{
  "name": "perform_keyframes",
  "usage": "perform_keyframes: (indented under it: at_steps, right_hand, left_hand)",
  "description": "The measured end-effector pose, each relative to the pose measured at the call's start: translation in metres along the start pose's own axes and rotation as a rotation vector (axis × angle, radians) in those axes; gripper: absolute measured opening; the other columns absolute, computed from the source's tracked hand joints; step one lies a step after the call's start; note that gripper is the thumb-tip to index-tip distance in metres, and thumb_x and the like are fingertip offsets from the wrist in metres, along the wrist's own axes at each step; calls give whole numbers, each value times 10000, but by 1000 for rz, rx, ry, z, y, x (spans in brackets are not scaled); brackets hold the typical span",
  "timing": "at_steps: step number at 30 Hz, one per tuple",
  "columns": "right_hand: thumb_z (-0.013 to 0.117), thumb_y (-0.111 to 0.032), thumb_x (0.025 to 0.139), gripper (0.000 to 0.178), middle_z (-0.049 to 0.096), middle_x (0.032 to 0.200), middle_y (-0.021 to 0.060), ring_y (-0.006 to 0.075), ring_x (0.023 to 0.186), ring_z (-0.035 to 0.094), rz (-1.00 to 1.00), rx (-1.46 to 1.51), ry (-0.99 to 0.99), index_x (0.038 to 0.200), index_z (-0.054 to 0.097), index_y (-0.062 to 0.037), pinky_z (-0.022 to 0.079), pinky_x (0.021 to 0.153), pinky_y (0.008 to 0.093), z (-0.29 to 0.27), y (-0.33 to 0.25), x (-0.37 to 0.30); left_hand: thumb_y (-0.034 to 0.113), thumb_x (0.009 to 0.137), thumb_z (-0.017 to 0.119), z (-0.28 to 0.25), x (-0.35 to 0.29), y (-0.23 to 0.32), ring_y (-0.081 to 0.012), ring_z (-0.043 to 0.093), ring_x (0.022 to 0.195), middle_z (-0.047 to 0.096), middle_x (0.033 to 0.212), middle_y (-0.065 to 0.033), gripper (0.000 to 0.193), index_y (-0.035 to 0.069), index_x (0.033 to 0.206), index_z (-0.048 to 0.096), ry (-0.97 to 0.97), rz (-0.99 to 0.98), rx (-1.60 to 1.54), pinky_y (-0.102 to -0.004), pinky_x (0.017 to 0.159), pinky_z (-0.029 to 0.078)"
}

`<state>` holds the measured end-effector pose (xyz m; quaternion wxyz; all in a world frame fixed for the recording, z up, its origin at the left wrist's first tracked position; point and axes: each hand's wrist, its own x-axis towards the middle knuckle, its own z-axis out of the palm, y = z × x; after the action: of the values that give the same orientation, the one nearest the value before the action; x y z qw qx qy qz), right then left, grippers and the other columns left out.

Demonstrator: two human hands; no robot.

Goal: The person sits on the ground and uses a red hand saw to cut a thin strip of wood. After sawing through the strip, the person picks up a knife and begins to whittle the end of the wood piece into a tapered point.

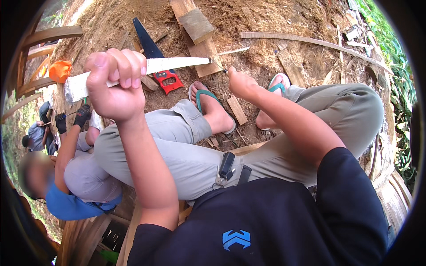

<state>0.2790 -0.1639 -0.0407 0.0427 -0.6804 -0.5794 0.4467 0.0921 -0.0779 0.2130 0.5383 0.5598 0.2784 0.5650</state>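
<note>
My left hand (117, 84), raised in a fist, is wrapped round a long pale tapered piece (173, 64), which looks like wood. Its wide frayed end sticks out at the left; its narrow, dark-tipped end points right. Close to that tip, my right hand (242, 83) is closed on a thin tool with a dark handle (226, 70). The tool's slender shaft seems to meet the tip, but its kind is too small to tell. Behind the left hand, a handsaw (166, 82) with a red handle and dark blade lies on the ground.
A plank (206, 51) with a wood block (196, 25) on it lies ahead. A long curved strip (306, 39) and wood scraps lie on the sawdust-covered ground. At left, a co-worker in blue (73, 204) sits close, wearing dark gloves (82, 116), near an orange object (60, 71).
</note>
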Motion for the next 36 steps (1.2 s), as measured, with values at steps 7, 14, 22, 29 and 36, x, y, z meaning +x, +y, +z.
perform_keyframes:
  at_steps: [7,14,22,29,36]
  right_hand:
    - [480,-91,987,271,704,1072,265,393,1022,705,18,-22,-30,1234,506,18,558,870,501,-2,-26,-10]
    - [535,-242,974,430,624,1274,280,402,1207,613,127,2,-171,1307,513,30,498,1005,483,8,-23,16]
    - [322,-484,1072,641,689,949,300,452,952,672,185,468,-195,937,657,45,479,840,515,6,-17,14]
    - [323,-453,1073,535,686,889,316,492,869,681,-74,136,180,1036,600,4,559,747,544,4,-50,-15]
    - [309,-464,1072,544,678,1042,328,503,1027,648,46,17,78,1120,571,9,496,917,564,35,2,19]
  left_hand:
    - [185,963,477,-4,-2,0,-129,327,443,347,525,-6,316,127,681,345,-45,3,-9,-327,529,361]
    - [181,973,472,-6,-1,-2,-121,333,468,343,539,-2,305,120,696,360,-19,5,-10,-321,545,355]
    - [174,967,473,-2,-3,-2,-126,341,469,346,542,-5,307,116,686,364,-24,10,11,-314,538,362]
    - [190,968,472,-4,-5,0,-119,328,478,337,545,6,313,135,684,355,9,-11,18,-324,561,353]
    - [179,979,472,5,-4,-2,-112,328,476,336,550,11,302,138,701,362,-37,-15,16,-317,553,344]
